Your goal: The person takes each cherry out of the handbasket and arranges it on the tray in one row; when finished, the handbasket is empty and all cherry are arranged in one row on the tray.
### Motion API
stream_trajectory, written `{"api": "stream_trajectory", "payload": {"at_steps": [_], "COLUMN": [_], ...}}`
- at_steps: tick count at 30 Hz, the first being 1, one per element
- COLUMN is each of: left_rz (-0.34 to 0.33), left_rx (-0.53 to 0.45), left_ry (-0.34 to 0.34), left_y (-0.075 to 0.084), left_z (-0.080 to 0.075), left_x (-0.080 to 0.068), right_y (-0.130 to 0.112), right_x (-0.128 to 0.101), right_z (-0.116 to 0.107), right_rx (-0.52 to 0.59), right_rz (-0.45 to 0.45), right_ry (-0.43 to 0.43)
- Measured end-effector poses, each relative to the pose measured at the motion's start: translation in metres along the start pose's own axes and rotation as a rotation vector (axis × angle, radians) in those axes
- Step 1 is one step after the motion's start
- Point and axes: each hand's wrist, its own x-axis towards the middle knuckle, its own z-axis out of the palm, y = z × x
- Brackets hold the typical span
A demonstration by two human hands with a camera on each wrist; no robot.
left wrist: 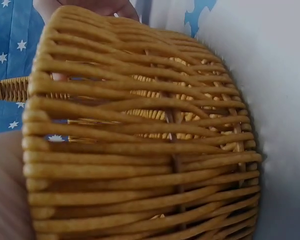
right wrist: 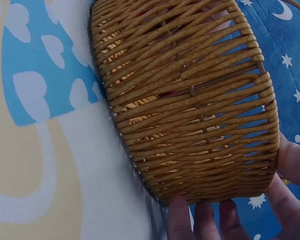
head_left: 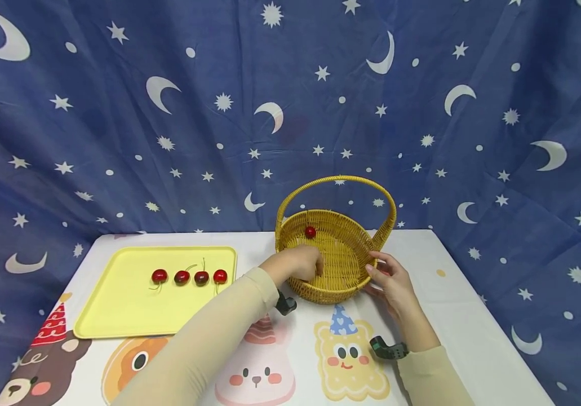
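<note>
- Left hand [head_left: 297, 264] reaches over the wicker basket [head_left: 343, 279] rim, fingers curled; whether they hold anything cannot be told.
- Right hand [head_left: 390, 280] fingers lie spread against the basket's side.
- One cherry [head_left: 310, 232] lies inside.

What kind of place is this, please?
Probably a staged tabletop set, not a real kitchen: a star-and-moon cloth backdrop hangs behind a table with cartoon-print cover, where a yellow tray and a wicker basket are laid out.

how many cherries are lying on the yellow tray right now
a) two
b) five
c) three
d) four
d) The head view shows four cherries in a row on the yellow tray, while a fifth cherry lies apart, inside the wicker basket.
</note>
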Motion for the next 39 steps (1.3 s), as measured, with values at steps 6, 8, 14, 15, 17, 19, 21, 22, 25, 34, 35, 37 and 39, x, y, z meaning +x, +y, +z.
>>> {"api": "stream_trajectory", "payload": {"at_steps": [6,8,14,15,17,19,21,22,25,34,35,37,39], "left_rz": [0.003,0.032,0.132,0.142,0.153,0.160,0.156,0.149,0.106,0.042,0.030,-0.002,-0.051], "left_rx": [-0.153,-0.228,-0.384,-0.416,-0.474,-0.497,-0.509,-0.509,-0.500,-0.502,-0.504,-0.505,-0.488], "left_ry": [0.050,0.102,0.233,0.247,0.267,0.290,0.307,0.315,0.347,0.523,0.535,0.556,0.575], "left_y": [-0.004,-0.004,-0.002,-0.002,-0.003,-0.005,-0.008,-0.010,-0.015,-0.055,-0.062,-0.077,-0.092], "left_z": [-0.005,-0.008,-0.020,-0.021,-0.023,-0.024,-0.024,-0.023,-0.022,-0.029,-0.029,-0.030,-0.031], "left_x": [-0.001,-0.004,-0.020,-0.024,-0.031,-0.039,-0.047,-0.050,-0.066,-0.132,-0.141,-0.156,-0.170], "right_y": [-0.001,-0.002,-0.002,-0.002,-0.002,-0.002,-0.002,-0.002,-0.001,0.001,0.001,0.001,0.001], "right_x": [0.003,0.003,0.002,0.001,0.000,0.000,-0.001,-0.001,-0.001,0.000,0.000,0.000,0.000], "right_z": [0.002,0.003,0.002,0.001,0.001,0.001,0.000,0.001,0.001,0.004,0.004,0.003,0.003], "right_rx": [-0.022,-0.025,-0.004,0.001,0.004,0.002,0.000,-0.002,-0.015,-0.031,-0.032,-0.034,-0.036], "right_rz": [-0.021,-0.021,-0.014,-0.012,-0.010,-0.009,-0.011,-0.013,-0.018,-0.019,-0.016,-0.012,-0.012], "right_ry": [-0.003,-0.001,0.000,-0.002,-0.003,-0.002,0.002,0.003,0.001,0.012,0.013,0.013,0.011]}}
